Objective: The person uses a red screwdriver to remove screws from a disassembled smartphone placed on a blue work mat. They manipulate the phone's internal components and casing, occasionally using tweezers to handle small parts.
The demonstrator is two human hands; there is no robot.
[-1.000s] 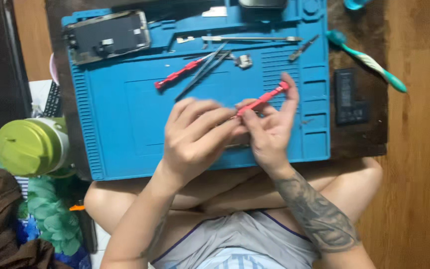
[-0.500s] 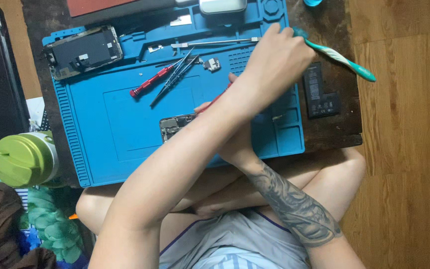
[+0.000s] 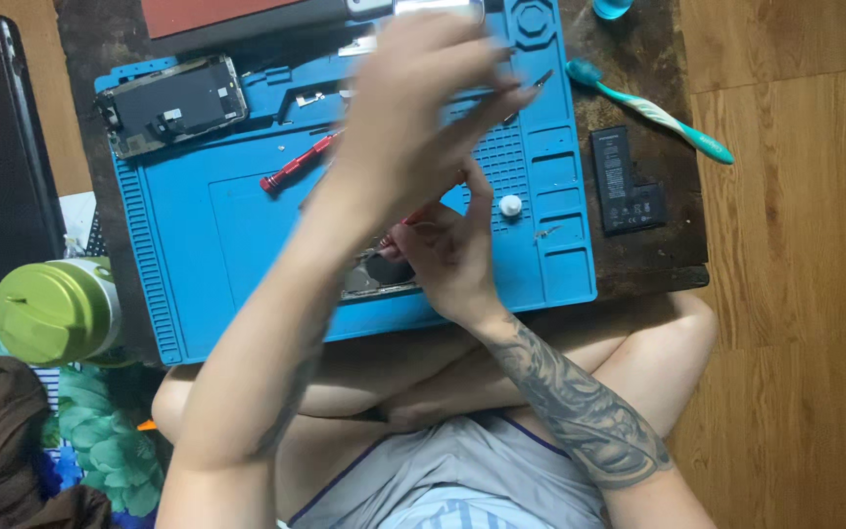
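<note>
My left hand [image 3: 423, 118] blurred, grip unclear; right hand [image 3: 443, 250] pinches one red screwdriver [image 3: 413, 217]. One toothbrush [image 3: 653, 111], one battery [image 3: 624, 181].

The blue work mat [image 3: 198, 245] looks like matt, rubbery silicone with ribbed edges and moulded trays, lying on a dark, worn wooden tabletop [image 3: 658, 264] above a smooth, light wood floor [image 3: 795, 294]. The opened phone [image 3: 173, 103] shows glossy black glass and bare metal parts, the battery [image 3: 624, 181] a matt black wrap, and the toothbrush [image 3: 653, 110] shiny teal and white plastic. The red screwdriver [image 3: 296, 165] has a glossy handle, the green lid [image 3: 51, 309] is smooth satin plastic, and the grey shorts [image 3: 462, 480] are soft cloth.
</note>
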